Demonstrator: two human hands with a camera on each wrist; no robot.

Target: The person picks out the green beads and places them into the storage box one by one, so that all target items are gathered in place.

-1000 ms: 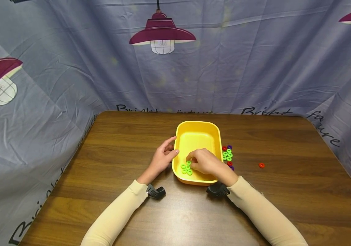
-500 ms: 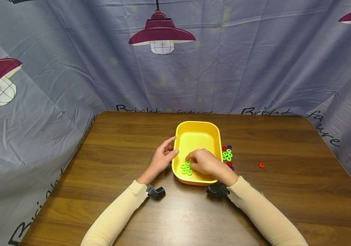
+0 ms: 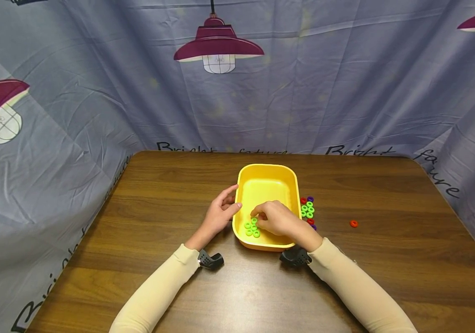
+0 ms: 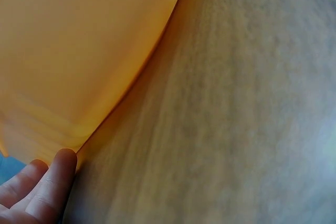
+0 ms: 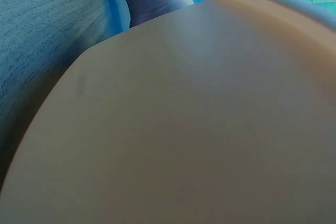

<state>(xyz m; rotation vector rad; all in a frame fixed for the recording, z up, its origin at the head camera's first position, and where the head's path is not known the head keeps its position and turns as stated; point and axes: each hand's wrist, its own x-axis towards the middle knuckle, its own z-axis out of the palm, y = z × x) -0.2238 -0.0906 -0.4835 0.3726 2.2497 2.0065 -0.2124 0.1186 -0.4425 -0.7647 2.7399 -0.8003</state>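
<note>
Five green plastic rings (image 3: 251, 227) are, head view, lying in a yellow rounded-rectangular plastic tray (image 3: 267, 188). Right hand (image 3: 278, 219), half curled, is poising right beside them; hold unclear. Left hand (image 3: 220, 212) is gripping the tray loosely, thumb inside. Left wrist: fingers (image 4: 53, 184) are touching the tray.

I watch the person's cream-sleeved left forearm (image 3: 158, 291) and cream-sleeved right forearm (image 3: 360, 286) reach forward, slanting in toward each other. The bare left hand (image 3: 218, 213) has its thumb spread apart from its outstretched fingers. The bare right hand (image 3: 278, 219) points inward, its fingers bent downward; whether its fingertips pinch anything, I can't tell from here.
</note>
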